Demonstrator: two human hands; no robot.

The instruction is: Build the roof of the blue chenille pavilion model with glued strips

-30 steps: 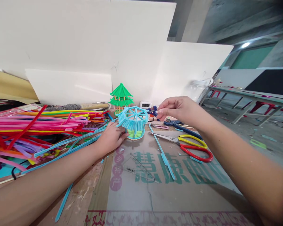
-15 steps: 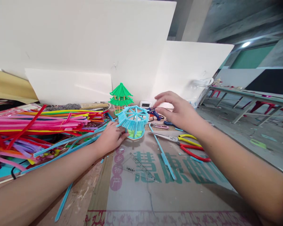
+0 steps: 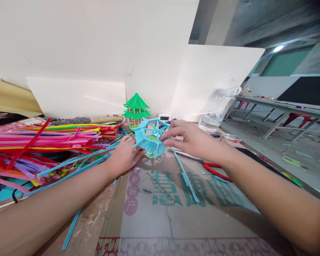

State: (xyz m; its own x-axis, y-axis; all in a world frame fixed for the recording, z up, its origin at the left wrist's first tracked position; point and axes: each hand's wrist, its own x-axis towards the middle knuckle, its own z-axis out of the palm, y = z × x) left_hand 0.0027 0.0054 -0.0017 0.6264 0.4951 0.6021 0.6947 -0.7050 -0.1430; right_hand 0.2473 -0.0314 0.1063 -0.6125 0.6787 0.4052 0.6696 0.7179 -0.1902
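Note:
A small light-blue pipe-cleaner model (image 3: 150,145), with a spoked ring on top, sloping sides and a green base, stands at the middle of the table. My left hand (image 3: 125,153) grips its lower left side, with some fingers hidden behind it. At the right edge of the ring, my right hand (image 3: 182,135) has thumb and fingers closed on the blue rim; the exact contact is partly hidden. Just behind stands a green tiered pipe-cleaner pavilion (image 3: 137,108). Scissors (image 3: 216,170) with red and yellow handles lie beneath my right forearm, partly covered.
Bundles of coloured pipe cleaners (image 3: 42,138) fill the left side. A loose blue strip (image 3: 186,177) and a clear set square (image 3: 162,190) lie in front. A small digital clock (image 3: 164,117) and a plastic jar (image 3: 216,110) stand at the back, before white boards (image 3: 96,46).
My right hand has come down and left from above the scissors onto the blue model's right rim. The model's ring has tilted toward me. My left hand stays at its side.

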